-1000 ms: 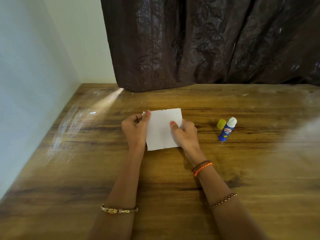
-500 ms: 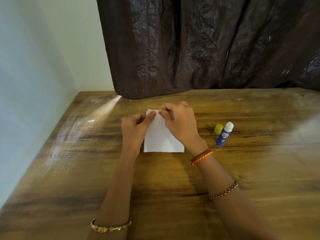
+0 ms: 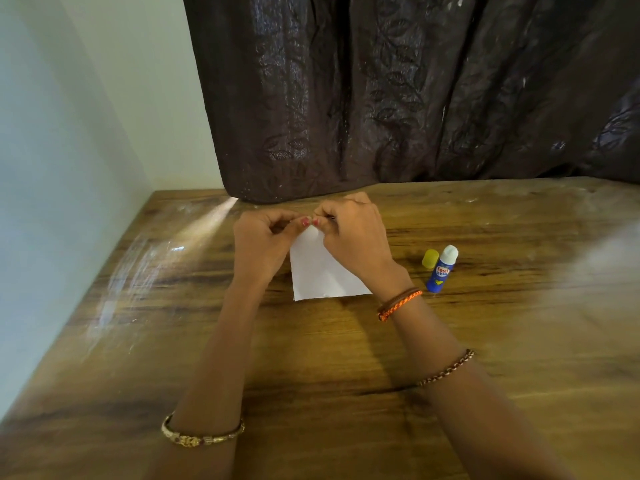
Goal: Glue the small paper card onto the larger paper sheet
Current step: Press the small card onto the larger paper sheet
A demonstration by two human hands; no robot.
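A white paper sheet (image 3: 320, 273) lies on the wooden table (image 3: 311, 358) in the middle of the view. My left hand (image 3: 263, 242) and my right hand (image 3: 356, 233) meet at its far edge, thumbs and fingertips pinched together on the paper's top corner. The right hand covers the sheet's upper right part. I cannot tell the small card apart from the larger sheet. To the right of my right wrist, a blue glue stick (image 3: 441, 270) lies uncapped, its white tip pointing away from me. Its yellow cap (image 3: 430, 258) sits just left of it.
A dark brown curtain (image 3: 398, 98) hangs down to the table's far edge. A pale wall (image 3: 52, 168) runs along the table's left side. Bracelets circle both of my wrists and forearms.
My right hand moved from the sheet's right side up to its far edge, joining my left hand there. Both thumbs now pinch the top corner. The glue stick stayed put.
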